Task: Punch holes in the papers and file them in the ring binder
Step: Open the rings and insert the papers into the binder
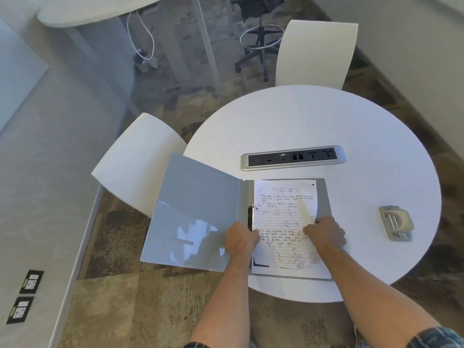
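A grey ring binder lies open on the round white table, its left cover hanging past the table's edge. Handwritten papers lie on its right half, beside the metal rings. My left hand sits at the papers' left edge by the rings, fingers curled down onto the sheet. My right hand grips the papers' right edge, which curls upward. A beige hole punch lies on the table to the right, apart from both hands.
A silver power socket strip is set into the table behind the binder. White chairs stand at the left and at the far side. A black stool stands farther back on the patterned carpet.
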